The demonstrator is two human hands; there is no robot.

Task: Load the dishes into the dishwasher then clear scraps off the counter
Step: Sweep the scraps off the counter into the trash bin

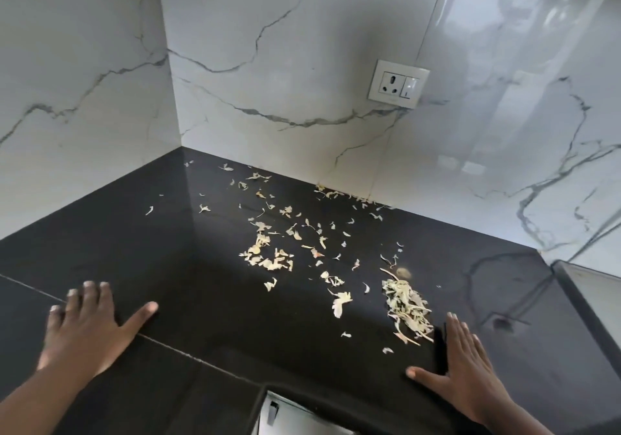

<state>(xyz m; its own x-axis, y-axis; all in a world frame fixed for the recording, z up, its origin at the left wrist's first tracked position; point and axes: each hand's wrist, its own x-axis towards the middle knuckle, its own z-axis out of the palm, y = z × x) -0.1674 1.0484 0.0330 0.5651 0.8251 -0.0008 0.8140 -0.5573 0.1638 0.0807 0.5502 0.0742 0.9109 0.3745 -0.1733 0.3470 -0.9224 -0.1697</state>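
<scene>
Left hand, at 8 o'clock, and right hand, at 4 o'clock: fingers straight and spread, holding nothing, flat over the black counter. Pale scraps lie scattered from centre toward 12 o'clock, heaped just beside the right fingertips.

Both forearms run off the bottom edge, and the appliance under the counter is cropped.

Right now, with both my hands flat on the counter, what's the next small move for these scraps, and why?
Probably sweep the right hand leftward, pushing the big heap of scraps just ahead of its fingers toward the scattered bits mid-counter. Both hands are open and empty, the left hand far from any scraps, which are spread over the black counter.
</scene>
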